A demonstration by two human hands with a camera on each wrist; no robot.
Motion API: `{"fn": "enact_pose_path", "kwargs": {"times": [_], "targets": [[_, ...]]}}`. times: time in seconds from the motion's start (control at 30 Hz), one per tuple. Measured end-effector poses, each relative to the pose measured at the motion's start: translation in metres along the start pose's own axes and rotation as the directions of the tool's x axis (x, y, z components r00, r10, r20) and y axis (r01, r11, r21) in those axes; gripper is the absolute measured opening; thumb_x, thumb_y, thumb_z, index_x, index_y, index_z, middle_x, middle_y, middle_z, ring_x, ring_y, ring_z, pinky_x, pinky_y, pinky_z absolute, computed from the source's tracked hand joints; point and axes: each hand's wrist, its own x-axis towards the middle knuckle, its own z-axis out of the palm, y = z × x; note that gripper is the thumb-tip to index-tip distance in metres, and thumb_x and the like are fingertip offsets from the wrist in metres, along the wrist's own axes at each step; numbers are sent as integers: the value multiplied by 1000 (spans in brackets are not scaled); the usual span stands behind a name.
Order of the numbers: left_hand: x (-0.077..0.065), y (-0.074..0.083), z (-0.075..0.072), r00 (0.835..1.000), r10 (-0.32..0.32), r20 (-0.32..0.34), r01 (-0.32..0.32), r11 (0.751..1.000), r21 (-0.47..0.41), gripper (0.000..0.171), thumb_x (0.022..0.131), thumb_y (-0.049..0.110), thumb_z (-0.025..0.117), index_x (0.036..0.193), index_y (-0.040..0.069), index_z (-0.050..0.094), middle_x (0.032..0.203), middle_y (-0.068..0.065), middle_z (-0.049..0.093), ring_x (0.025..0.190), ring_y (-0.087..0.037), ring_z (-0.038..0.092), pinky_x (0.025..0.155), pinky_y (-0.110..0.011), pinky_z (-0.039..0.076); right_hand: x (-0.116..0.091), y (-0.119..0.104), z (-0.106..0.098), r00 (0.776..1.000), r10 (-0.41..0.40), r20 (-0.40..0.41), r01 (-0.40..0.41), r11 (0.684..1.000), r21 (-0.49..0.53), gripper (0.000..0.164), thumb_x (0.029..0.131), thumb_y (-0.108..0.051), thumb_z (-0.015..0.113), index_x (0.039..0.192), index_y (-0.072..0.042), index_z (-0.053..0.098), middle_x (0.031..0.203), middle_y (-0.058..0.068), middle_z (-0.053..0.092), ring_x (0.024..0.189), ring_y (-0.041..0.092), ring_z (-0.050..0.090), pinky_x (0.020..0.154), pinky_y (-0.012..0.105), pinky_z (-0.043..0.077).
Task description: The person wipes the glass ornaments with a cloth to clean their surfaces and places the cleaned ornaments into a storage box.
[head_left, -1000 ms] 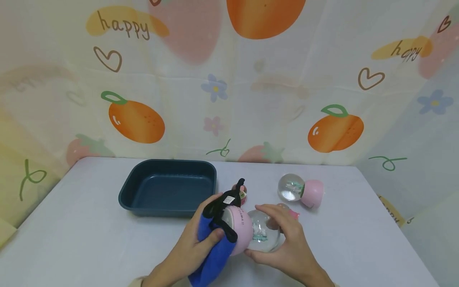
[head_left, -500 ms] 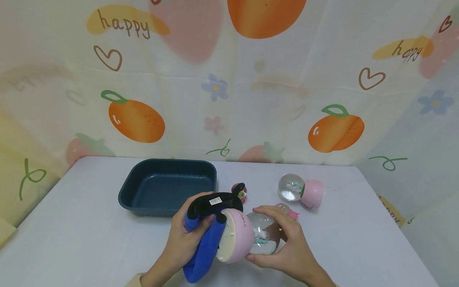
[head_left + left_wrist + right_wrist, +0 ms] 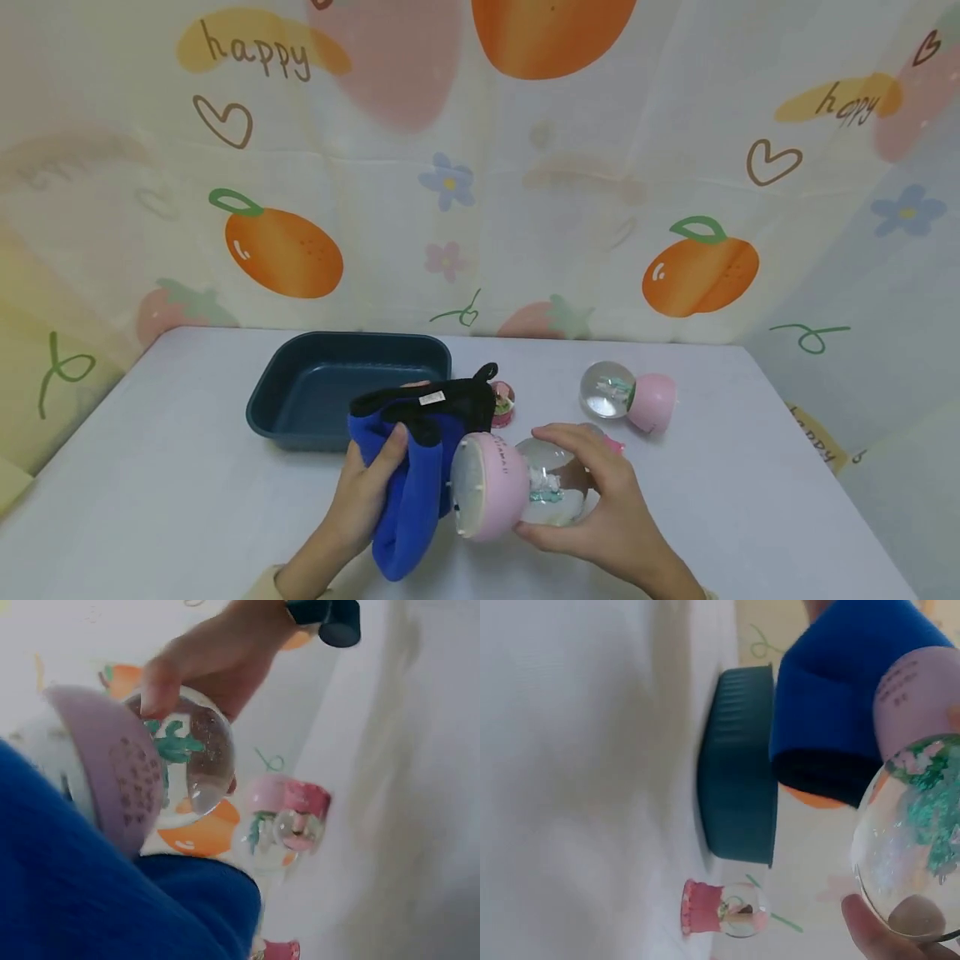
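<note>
My left hand (image 3: 366, 487) grips a folded blue cloth (image 3: 408, 525) with black edging and a white label, the thumb pressing on its near side. My right hand (image 3: 611, 508) holds a snow globe (image 3: 501, 487) by its clear ball, thumb below and fingers above. The globe is tipped on its side, its pink base towards the cloth and the flat underside facing left. Green cactus shapes (image 3: 178, 744) show inside the ball in the left wrist view. In the right wrist view the cloth (image 3: 832, 697) lies close behind the pink base (image 3: 919, 694); contact between them is unclear.
A dark teal tray (image 3: 348, 437) stands at the back left of the white table. Beside it is a small globe on a pink-red base (image 3: 502, 410). Another pink-based snow globe (image 3: 652, 404) lies on its side at right. A small pink piece (image 3: 615, 447) is partly behind my right hand.
My left hand has drawn the cloth leftward off the globe's base, uncovering its underside. The right hand has stayed nearly still, holding the globe.
</note>
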Motion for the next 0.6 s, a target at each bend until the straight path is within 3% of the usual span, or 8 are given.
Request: {"fn": "enact_pose_path", "kwargs": {"times": [0.1, 0.2, 0.27, 0.43, 0.6], "targets": [[1, -1, 3, 986, 89, 140, -102, 991, 88, 43, 104, 11, 46, 146, 18, 43, 144, 0, 54, 126, -11, 53, 102, -22, 42, -1, -1, 3, 1000, -9, 17, 10, 998, -63, 80, 60, -18, 96, 131, -18, 59, 123, 2, 63, 102, 9, 56, 73, 27, 58], [0, -6, 8, 967, 152, 204, -187, 968, 169, 51, 100, 9, 55, 147, 20, 43, 145, -1, 53, 129, -10, 52, 103, -25, 43, -2, -3, 5, 999, -23, 35, 27, 993, -115, 80, 61, -24, 96, 132, -21, 59, 125, 0, 64, 107, 7, 57, 76, 29, 58], [-1, -8, 10, 966, 180, 183, -217, 954, 205, 52, 97, 7, 60, 145, 19, 45, 141, -1, 57, 126, -10, 55, 101, -26, 45, -2, -3, 6, 998, -50, 38, 54, 991, -123, 80, 61, -26, 96, 132, -20, 60, 124, 1, 65, 108, 7, 58, 75, 30, 58], [1, -11, 11, 970, 234, 58, -241, 931, 275, 43, 94, 3, 63, 135, 16, 56, 131, 1, 65, 120, -9, 60, 99, -25, 47, -1, -1, 6, 997, -71, 36, 74, 993, -90, 79, 60, -26, 96, 130, -18, 60, 122, 1, 65, 109, 6, 57, 75, 28, 57], [1, -13, 8, 987, 158, 11, -156, 958, 240, 34, 99, 6, 56, 131, 15, 58, 120, 4, 68, 108, -8, 64, 92, -24, 49, -2, 1, 7, 998, -59, 33, 61, 996, -63, 78, 60, -25, 96, 130, -17, 60, 123, 2, 66, 108, 6, 57, 75, 24, 57]]}}
